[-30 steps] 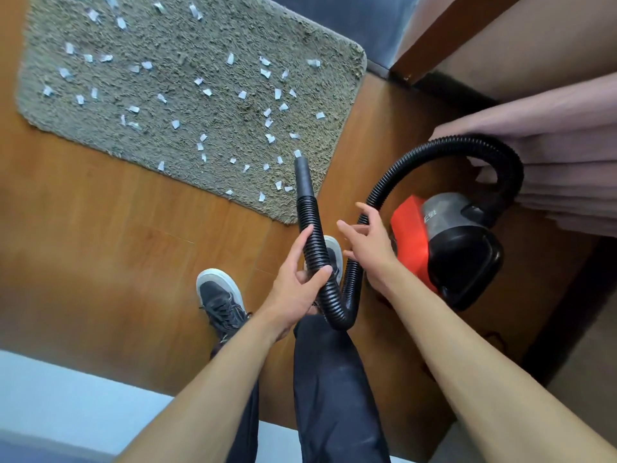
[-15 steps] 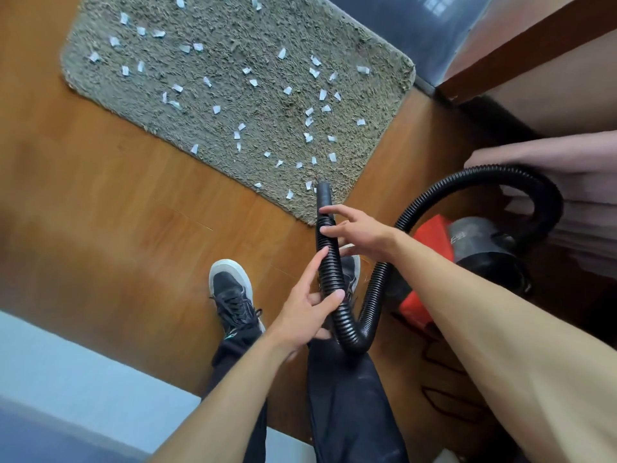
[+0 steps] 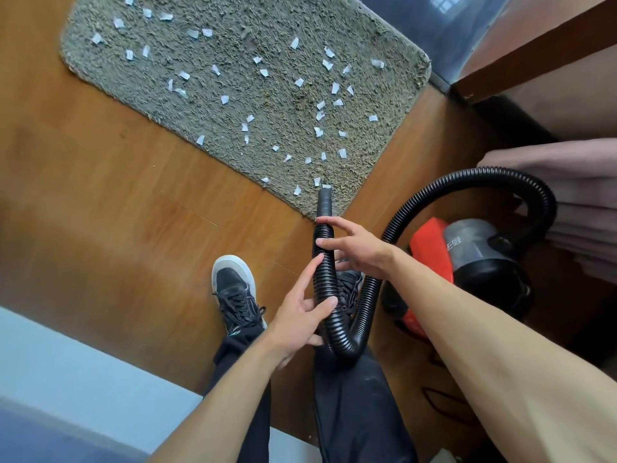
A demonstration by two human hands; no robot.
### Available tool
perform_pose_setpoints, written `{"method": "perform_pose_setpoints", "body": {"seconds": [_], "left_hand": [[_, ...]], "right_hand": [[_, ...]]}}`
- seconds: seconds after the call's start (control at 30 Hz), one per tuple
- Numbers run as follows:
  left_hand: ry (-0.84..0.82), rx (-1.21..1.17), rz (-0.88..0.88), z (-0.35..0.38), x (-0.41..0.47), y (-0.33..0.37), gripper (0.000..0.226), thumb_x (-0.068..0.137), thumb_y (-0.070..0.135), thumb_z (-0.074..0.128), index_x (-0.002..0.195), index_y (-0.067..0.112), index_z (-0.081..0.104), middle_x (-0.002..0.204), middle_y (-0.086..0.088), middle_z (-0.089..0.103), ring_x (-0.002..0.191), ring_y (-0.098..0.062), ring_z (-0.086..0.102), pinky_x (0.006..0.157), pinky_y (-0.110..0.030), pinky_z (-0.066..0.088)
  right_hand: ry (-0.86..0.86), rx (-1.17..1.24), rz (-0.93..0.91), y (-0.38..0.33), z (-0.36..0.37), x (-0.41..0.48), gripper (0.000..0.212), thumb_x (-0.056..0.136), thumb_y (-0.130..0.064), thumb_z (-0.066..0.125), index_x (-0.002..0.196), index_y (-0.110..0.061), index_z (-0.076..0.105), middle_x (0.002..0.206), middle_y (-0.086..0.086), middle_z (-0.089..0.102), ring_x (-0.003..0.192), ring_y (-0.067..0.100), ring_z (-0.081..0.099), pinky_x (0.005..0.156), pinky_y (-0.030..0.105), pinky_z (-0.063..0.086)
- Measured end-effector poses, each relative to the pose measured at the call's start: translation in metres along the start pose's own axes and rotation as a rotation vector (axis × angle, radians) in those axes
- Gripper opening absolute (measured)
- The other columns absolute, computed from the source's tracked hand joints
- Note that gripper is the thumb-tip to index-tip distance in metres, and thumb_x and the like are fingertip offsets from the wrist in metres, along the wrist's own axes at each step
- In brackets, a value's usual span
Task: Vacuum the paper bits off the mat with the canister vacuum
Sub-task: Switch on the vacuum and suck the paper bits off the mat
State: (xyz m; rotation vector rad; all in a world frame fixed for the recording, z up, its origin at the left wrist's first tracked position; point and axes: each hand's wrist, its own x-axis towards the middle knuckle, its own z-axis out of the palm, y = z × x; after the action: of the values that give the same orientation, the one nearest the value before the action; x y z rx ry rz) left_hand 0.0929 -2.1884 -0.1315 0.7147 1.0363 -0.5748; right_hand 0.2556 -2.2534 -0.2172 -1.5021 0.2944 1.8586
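A grey shaggy mat (image 3: 233, 71) lies on the wooden floor, strewn with several white paper bits (image 3: 320, 115). The black ribbed hose (image 3: 325, 272) of a red and black canister vacuum (image 3: 467, 259) bends in a U in front of me. Its nozzle (image 3: 324, 202) points at the mat's near corner, beside a paper bit. My left hand (image 3: 300, 315) grips the hose low down. My right hand (image 3: 354, 245) holds the hose higher up, just behind the nozzle, with fingers loosely around it.
My black shoe (image 3: 235, 289) stands on the floor left of the hose; the other foot is hidden behind the hose. Folded pinkish fabric (image 3: 574, 195) lies right of the vacuum. A dark wooden furniture edge (image 3: 534, 51) runs at upper right. A pale blue surface (image 3: 66, 379) borders bottom left.
My right hand has moved from the rear loop of the hose up to the section behind the nozzle. The nozzle has slid back from over the mat to its near corner.
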Motion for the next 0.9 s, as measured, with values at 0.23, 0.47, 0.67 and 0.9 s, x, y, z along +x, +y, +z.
{"method": "perform_pose_setpoints", "body": {"seconds": [0.23, 0.47, 0.67, 0.9], "left_hand": [[0.004, -0.003, 0.001, -0.009, 0.009, 0.005, 0.069, 0.1, 0.017, 0.055, 0.141, 0.064, 0.024, 0.112, -0.005, 0.074, 0.103, -0.021, 0.072, 0.085, -0.056, 0.057], [-0.008, 0.006, -0.014, -0.014, 0.021, 0.01, 0.069, 0.1, 0.017, 0.055, 0.142, 0.063, 0.024, 0.11, -0.003, 0.075, 0.101, -0.017, 0.072, 0.083, -0.053, 0.058], [0.0, -0.02, -0.022, -0.02, 0.022, 0.01, 0.069, 0.101, 0.017, 0.054, 0.142, 0.064, 0.024, 0.112, -0.004, 0.074, 0.102, -0.019, 0.072, 0.085, -0.056, 0.057], [0.01, -0.046, -0.011, -0.037, 0.02, 0.014, 0.07, 0.1, 0.017, 0.055, 0.142, 0.063, 0.024, 0.111, -0.008, 0.073, 0.1, -0.021, 0.073, 0.082, -0.052, 0.059]], "right_hand": [[0.07, 0.06, -0.03, 0.0, 0.006, 0.012, 0.047, 0.089, -0.01, 0.068, 0.13, -0.029, 0.056, 0.105, 0.008, 0.064, 0.065, 0.018, 0.064, 0.072, 0.039, 0.057], [0.159, 0.071, -0.017, -0.005, 0.009, 0.018, 0.045, 0.09, -0.008, 0.066, 0.13, -0.027, 0.057, 0.103, 0.006, 0.065, 0.062, 0.015, 0.061, 0.067, 0.037, 0.055], [0.196, 0.059, -0.02, -0.009, 0.02, 0.022, 0.046, 0.092, -0.006, 0.063, 0.132, -0.026, 0.056, 0.107, 0.007, 0.062, 0.063, 0.013, 0.061, 0.057, 0.03, 0.054], [0.2, 0.028, -0.028, -0.019, 0.037, 0.032, 0.045, 0.092, -0.007, 0.063, 0.131, -0.027, 0.057, 0.115, 0.01, 0.061, 0.072, 0.015, 0.062, 0.057, 0.029, 0.054]]}}
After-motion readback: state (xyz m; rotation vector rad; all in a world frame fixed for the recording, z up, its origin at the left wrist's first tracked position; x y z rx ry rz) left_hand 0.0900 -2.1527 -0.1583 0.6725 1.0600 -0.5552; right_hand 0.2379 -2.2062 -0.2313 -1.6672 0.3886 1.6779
